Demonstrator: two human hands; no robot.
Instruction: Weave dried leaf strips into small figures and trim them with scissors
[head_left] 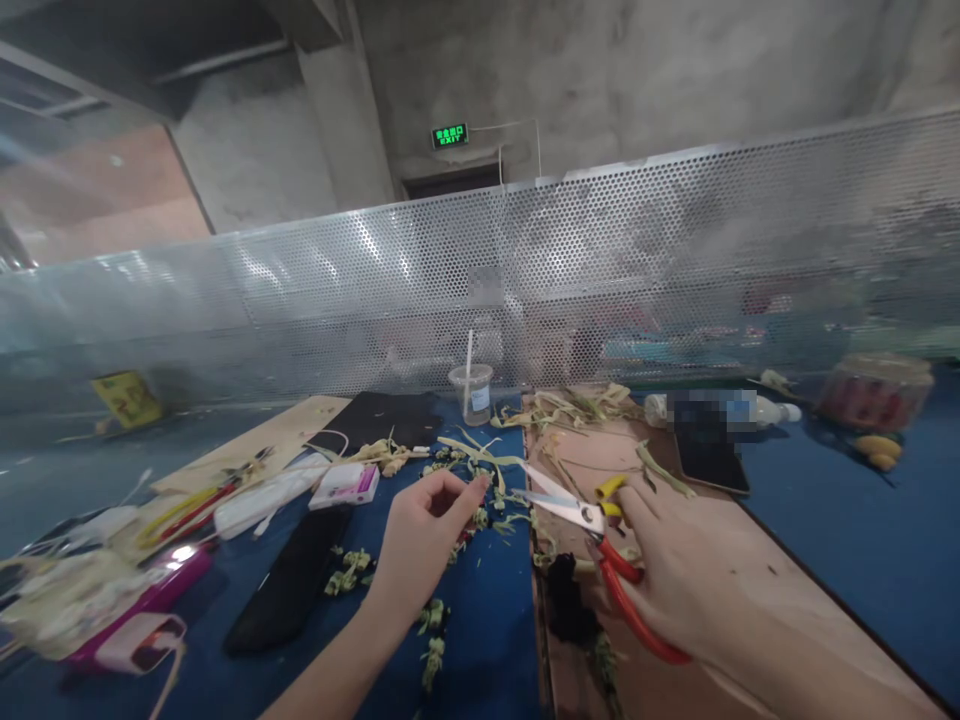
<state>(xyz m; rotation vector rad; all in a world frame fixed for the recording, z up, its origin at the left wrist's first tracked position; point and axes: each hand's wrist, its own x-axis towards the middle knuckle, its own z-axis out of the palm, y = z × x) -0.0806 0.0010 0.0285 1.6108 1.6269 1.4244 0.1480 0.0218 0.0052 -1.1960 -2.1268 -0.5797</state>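
Scissors [600, 540], red-and-yellow handled, gripped in right hand [690, 580], fingers closed about the handles, blades slightly parted, above brown board [757, 545] on blue worktop [862, 540]. Left hand [420, 540] just beside, fingers loosely curled, pinching nothing discernible, over green scraps [480, 455]. Green "EXIT" sign [449, 135] on far wall.

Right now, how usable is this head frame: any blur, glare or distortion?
Head view: wide-angle warp bows the perforated metal screen, with glare patches on it; edges smear, left clutter soft. Centre is fair: right hand gripping red-handled scissors and left hand read clearly. The phone is partly pixelated.
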